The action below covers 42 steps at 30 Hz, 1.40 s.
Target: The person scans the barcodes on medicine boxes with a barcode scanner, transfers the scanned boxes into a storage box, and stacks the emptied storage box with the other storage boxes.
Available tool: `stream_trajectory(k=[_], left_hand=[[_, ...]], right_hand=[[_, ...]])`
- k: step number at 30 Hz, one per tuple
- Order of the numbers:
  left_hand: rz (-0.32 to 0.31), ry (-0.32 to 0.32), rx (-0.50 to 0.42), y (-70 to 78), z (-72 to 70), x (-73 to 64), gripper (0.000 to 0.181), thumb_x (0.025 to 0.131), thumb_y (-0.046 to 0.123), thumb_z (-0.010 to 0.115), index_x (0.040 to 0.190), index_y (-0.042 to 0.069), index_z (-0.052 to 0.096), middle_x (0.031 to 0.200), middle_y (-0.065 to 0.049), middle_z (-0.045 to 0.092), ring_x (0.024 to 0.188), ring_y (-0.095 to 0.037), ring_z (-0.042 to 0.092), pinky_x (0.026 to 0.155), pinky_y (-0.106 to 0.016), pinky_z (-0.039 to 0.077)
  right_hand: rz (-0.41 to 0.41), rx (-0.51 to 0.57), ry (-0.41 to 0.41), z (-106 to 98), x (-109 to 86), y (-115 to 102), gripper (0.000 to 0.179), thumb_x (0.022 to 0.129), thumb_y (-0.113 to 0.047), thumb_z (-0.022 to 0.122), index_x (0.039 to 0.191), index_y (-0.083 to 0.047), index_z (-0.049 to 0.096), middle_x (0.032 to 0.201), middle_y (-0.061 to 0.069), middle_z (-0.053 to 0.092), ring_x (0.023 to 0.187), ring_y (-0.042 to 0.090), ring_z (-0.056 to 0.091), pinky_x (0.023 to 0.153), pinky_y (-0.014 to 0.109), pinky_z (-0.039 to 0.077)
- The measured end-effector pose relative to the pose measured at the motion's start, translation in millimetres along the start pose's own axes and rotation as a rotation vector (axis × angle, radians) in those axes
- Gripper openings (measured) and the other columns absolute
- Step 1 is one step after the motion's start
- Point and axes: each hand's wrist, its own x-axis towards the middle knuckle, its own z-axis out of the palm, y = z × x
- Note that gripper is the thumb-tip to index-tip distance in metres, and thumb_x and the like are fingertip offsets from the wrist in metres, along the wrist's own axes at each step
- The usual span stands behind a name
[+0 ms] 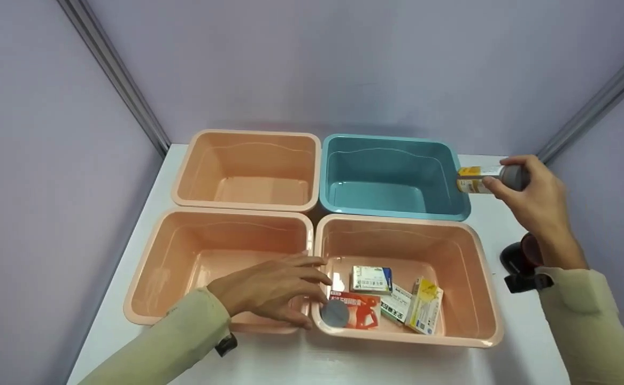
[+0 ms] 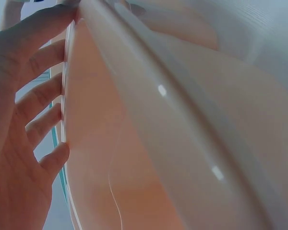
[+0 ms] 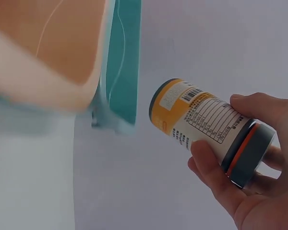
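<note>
My right hand (image 1: 539,198) grips a pill bottle (image 3: 197,120) around its dark grey cap end. The bottle has a yellow and white label and an orange ring under the cap. It is tilted nearly on its side, just past the right rim of the blue bin (image 1: 392,216). My left hand (image 1: 277,289) is spread with fingers loosely bent over the adjoining rims of the two front bins; it holds nothing. Nearest to it, in the front right bin (image 1: 461,267), lie a red box (image 1: 365,310) and a grey round lid-like thing (image 1: 335,314).
Also in that bin are a white-and-blue box (image 1: 371,279), a green-and-white box (image 1: 396,303) and a yellow-and-white box (image 1: 425,305). Two more peach bins stand at front left (image 1: 146,267) and back left (image 1: 247,206). A dark red and black object (image 1: 516,258) is partly hidden behind my right wrist. Walls surround the table.
</note>
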Motion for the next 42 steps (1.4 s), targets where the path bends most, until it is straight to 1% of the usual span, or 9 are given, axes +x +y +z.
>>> stream_trajectory(k=[4,6,10,15,20,28,33,36,42], left_hand=[[0.0,-0.002,0.006,-0.2,-0.3,1.0,0.047,0.097,0.059,0.076,0.134,0.03,0.075,0.159,0.003,0.062,0.162,-0.033,0.04,0.138,-0.052,0.028],[0.0,0.0,0.01,0.0,-0.1,1.8,0.047,0.096,0.059,0.076,0.134,0.03,0.075,0.159,0.002,0.062,0.162,-0.033,0.04,0.137,-0.052,0.029],[0.005,0.005,0.013,0.7,0.6,3.4,0.048,0.096,0.059,0.076,0.134,0.03,0.075,0.158,0.002,0.062,0.162,-0.032,0.04,0.137,-0.052,0.029],[0.02,0.023,0.025,0.7,1.2,2.9,0.049,0.095,0.06,0.076,0.133,0.029,0.076,0.157,0.002,0.063,0.162,-0.031,0.041,0.137,-0.052,0.03],[0.03,0.052,0.0,0.4,1.0,0.6,0.047,0.094,0.058,0.078,0.13,0.028,0.078,0.154,0.002,0.066,0.16,-0.031,0.044,0.137,-0.051,0.032],[-0.016,0.008,-0.055,1.1,0.5,-1.3,0.045,0.097,0.057,0.077,0.132,0.029,0.077,0.158,0.005,0.062,0.162,-0.028,0.04,0.139,-0.05,0.027],[-0.015,0.0,-0.044,1.4,0.3,1.2,0.046,0.096,0.057,0.077,0.133,0.029,0.077,0.158,0.006,0.062,0.162,-0.028,0.04,0.139,-0.049,0.026],[-0.012,-0.007,-0.045,2.5,0.6,2.8,0.046,0.097,0.057,0.077,0.134,0.029,0.076,0.158,0.005,0.062,0.163,-0.028,0.04,0.139,-0.049,0.026],[-0.007,-0.004,-0.046,3.5,1.0,1.7,0.046,0.096,0.058,0.077,0.133,0.03,0.076,0.158,0.005,0.062,0.163,-0.028,0.04,0.139,-0.05,0.025]], right_hand=[[-0.012,0.071,-0.099,22,22.1,-16,0.06,0.101,-0.039,0.077,0.148,-0.007,0.06,0.135,0.026,0.064,0.097,0.014,0.062,0.068,0.005,0.045],[0.002,0.108,-0.168,33,32.7,-21,0.062,0.101,-0.041,0.077,0.15,-0.008,0.057,0.139,0.025,0.062,0.105,0.02,0.066,0.071,0.005,0.048],[0.037,0.165,-0.294,52,49.3,-25,0.066,0.102,-0.043,0.076,0.153,-0.008,0.052,0.148,0.027,0.056,0.125,0.038,0.064,0.076,0.008,0.052],[0.051,0.246,-0.396,73,61.1,-28,0.066,0.104,-0.036,0.076,0.155,-0.004,0.048,0.15,0.028,0.052,0.129,0.042,0.064,0.079,0.01,0.061],[0.034,0.234,-0.494,92,69.1,-35,0.063,0.105,-0.03,0.074,0.155,-0.002,0.048,0.145,0.028,0.054,0.127,0.042,0.066,0.08,0.016,0.065],[0.037,0.149,-0.673,120,75.1,-49,0.057,0.104,-0.019,0.075,0.151,0.001,0.05,0.141,0.03,0.056,0.127,0.046,0.067,0.096,0.041,0.069],[0.024,0.069,-0.704,130,77.8,-50,0.053,0.104,-0.015,0.073,0.15,0.003,0.052,0.136,0.03,0.055,0.123,0.047,0.067,0.098,0.051,0.068],[0.033,0.048,-0.687,133,77.8,-47,0.052,0.105,-0.015,0.071,0.151,0.002,0.052,0.143,0.03,0.055,0.124,0.046,0.068,0.103,0.055,0.065],[0.019,0.138,-0.593,127,74.3,-48,0.05,0.109,-0.018,0.065,0.153,0.0,0.051,0.158,0.027,0.052,0.137,0.044,0.062,0.115,0.061,0.055]])
